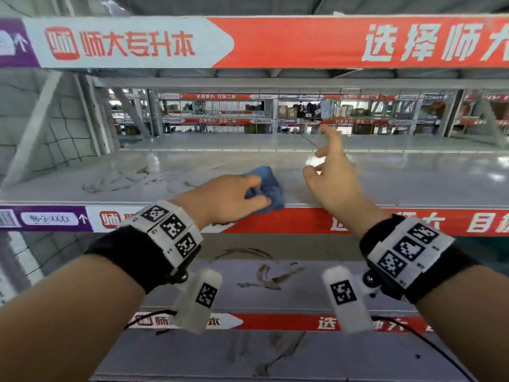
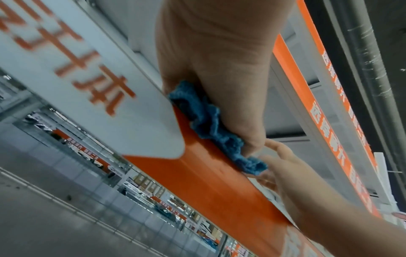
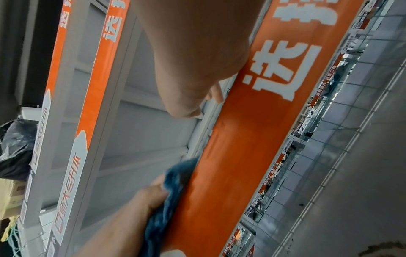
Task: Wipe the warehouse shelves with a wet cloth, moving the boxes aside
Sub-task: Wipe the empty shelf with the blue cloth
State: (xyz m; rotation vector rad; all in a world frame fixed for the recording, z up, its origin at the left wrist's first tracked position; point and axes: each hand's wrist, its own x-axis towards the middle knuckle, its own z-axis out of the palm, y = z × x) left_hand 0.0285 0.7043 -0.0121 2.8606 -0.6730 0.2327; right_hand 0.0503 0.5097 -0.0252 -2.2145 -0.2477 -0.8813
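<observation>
A crumpled blue cloth lies on the front edge of the grey shelf, over its red front strip. My left hand grips the cloth from the left, fingers curled into it; the left wrist view shows the cloth bunched under that hand. My right hand hovers just right of the cloth, above the shelf, fingers spread and loose, holding nothing. In the right wrist view the cloth sits below my right hand. No boxes stand on this shelf.
Dried streaks and smears mark the shelf's left part. A shelf above carries a red and white banner. Lower shelves show more smears. Netting closes the left side. Further racks with goods stand behind.
</observation>
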